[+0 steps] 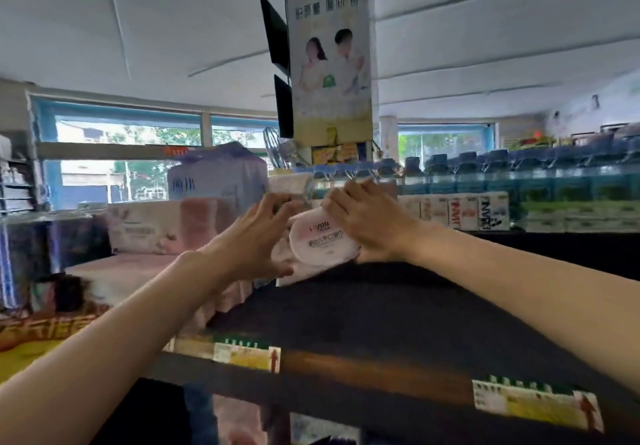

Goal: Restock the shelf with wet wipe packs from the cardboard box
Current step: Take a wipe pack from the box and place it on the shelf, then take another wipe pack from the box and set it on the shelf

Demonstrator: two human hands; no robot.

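A: Wet wipe pack (320, 243) — where is it, quick?

B: Top shelf (398, 306), toward the back of the dark board, standing tilted with its round pink lid facing the camera. More pink packs (145, 226) are stacked just to its left.

A: Hands?

B: Both on it. Left hand (256, 236) has its fingers spread along the pack's left edge, thumb underneath. Right hand (370, 219) lies flat over the top right corner, fingers curled round the edge. So each is closed onto the pack, one per side.

A: Cardboard box?

B: Not in view. Skip it.

A: Handling?

B: My guess: light, soft film pouch, squashy body, and the only stiff part is that plastic lid. The film is likely slick. Best taken by the short ends, palms squeezing in, not by the lid, which could pop open.

A: Risk?

B: It's leaning, so it may flop forward if let go before its base sits flat. Frame is blurry, so the label text is unreadable.

A: Step?

B: Looks like seating it against the row.
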